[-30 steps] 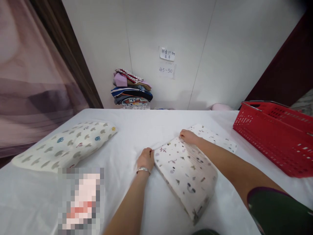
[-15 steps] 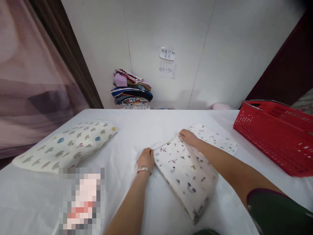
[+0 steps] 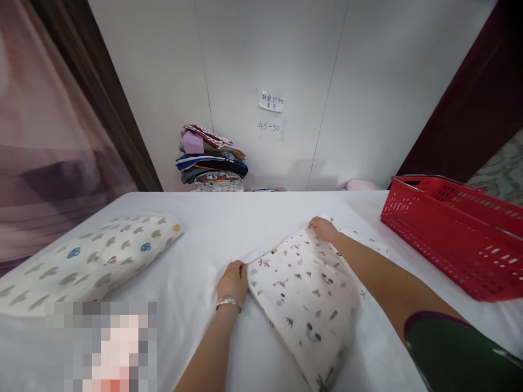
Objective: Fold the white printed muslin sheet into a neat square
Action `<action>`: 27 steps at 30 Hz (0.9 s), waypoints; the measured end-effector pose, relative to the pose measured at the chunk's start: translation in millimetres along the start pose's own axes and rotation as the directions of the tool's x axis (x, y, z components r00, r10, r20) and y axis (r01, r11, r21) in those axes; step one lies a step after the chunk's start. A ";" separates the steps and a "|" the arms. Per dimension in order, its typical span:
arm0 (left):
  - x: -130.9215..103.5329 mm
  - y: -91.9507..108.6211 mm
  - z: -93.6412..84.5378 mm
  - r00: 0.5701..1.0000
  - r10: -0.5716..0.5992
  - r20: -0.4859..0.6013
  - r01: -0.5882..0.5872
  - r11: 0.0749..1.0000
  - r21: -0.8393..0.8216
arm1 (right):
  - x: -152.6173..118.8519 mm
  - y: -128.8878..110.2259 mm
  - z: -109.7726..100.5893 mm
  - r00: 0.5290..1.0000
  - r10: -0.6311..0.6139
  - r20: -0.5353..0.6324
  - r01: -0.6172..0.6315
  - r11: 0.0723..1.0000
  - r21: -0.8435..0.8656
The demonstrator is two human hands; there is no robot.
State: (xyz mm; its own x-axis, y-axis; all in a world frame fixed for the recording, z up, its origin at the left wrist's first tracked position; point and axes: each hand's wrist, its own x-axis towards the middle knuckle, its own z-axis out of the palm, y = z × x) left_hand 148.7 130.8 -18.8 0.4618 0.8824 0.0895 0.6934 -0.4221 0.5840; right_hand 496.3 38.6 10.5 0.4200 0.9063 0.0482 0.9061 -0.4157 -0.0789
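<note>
A white cloth (image 3: 298,294) printed with small grey and red figures lies partly folded before me on the white-covered table (image 3: 245,218). At its near-left corner, my left hand (image 3: 232,283), with a silver bangle on the wrist, pinches the edge. My right hand (image 3: 324,228) grips the far corner of the same cloth, its fingertips partly hidden. Another part of the printed fabric shows beyond my right forearm, flat on the table. To the left lies a cream cloth (image 3: 93,256) with grey mushroom-like prints, apart from both hands.
A red plastic basket (image 3: 449,239) with a metal handle stands at the right. Behind the table's far edge rises a stack of folded fabrics (image 3: 212,158) against the wall. A pixelated patch (image 3: 118,348) covers the lower left. Curtains hang at the left.
My right hand has shifted slightly to the right with the cloth's far corner, drawing the edge between my hands longer. The whole view has tilted and shifted a little.
</note>
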 end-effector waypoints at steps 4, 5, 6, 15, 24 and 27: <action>-0.1 -0.8 -0.6 1.000 0.009 0.002 -0.009 1.000 -0.006 | 5.3 -1.8 1.5 1.000 -0.003 0.021 0.003 1.000 -0.024; 0.0 -1.2 -0.4 1.000 0.012 0.000 -0.012 1.000 -0.011 | 6.6 -1.2 1.8 1.000 0.001 0.022 0.000 1.000 -0.029; 0.1 -1.6 -0.2 1.000 0.015 -0.003 -0.015 1.000 -0.015 | 7.8 0.0 1.8 1.000 0.003 0.023 -0.002 0.999 -0.033; 1.2 -3.4 0.9 1.000 0.006 0.005 -0.006 1.000 -0.029 | 15.9 30.8 -2.1 0.998 0.011 0.055 -0.007 0.998 -0.065; 2.1 -4.6 1.8 1.000 -0.011 0.012 0.012 0.999 -0.042 | 27.1 47.8 3.9 0.998 0.033 0.054 -0.028 0.994 -0.104; 2.3 -5.6 2.6 1.000 -0.012 0.014 0.013 0.999 -0.049 | 32.5 51.3 4.6 0.999 0.030 0.037 -0.026 0.995 -0.100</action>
State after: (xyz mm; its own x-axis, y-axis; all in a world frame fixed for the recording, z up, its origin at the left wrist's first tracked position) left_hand 147.4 134.7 -24.0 0.4611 0.8845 0.0707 0.6717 -0.4000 0.6235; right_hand 556.2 47.1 3.5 0.4445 0.8958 0.0091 0.8955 -0.4445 0.0198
